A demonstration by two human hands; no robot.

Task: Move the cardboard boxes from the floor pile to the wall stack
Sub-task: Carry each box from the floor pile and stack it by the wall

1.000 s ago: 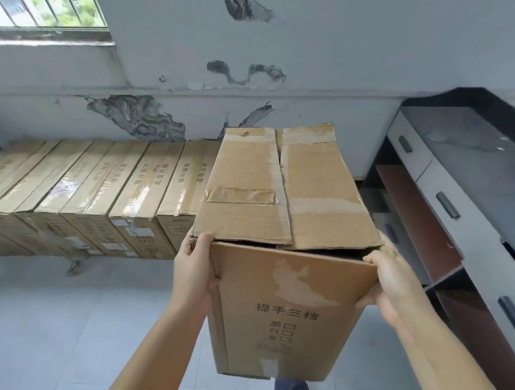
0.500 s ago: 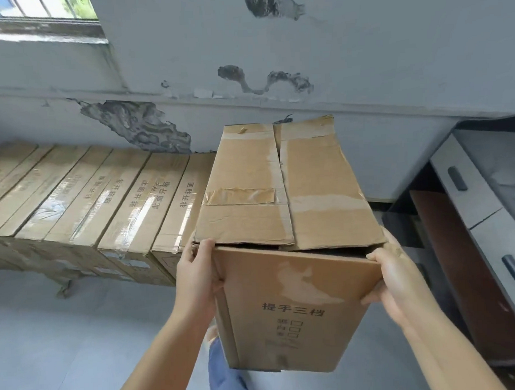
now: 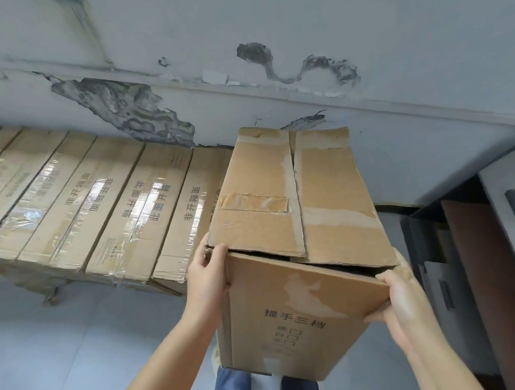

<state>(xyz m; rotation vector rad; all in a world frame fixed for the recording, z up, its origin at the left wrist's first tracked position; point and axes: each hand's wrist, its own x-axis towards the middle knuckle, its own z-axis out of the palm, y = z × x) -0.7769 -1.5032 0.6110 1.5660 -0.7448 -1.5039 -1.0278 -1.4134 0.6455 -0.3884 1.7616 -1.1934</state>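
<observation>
Head view, downward (close) toward wall

The view swings left: the row of taped boxes along the wall now fills more of the left side, and the grey cabinet with drawers slides toward the right edge. The window at upper left is almost out of view. The carried box sits closer to the row, its left edge overlapping the nearest taped box. Blue trouser legs show beneath it.
</observation>
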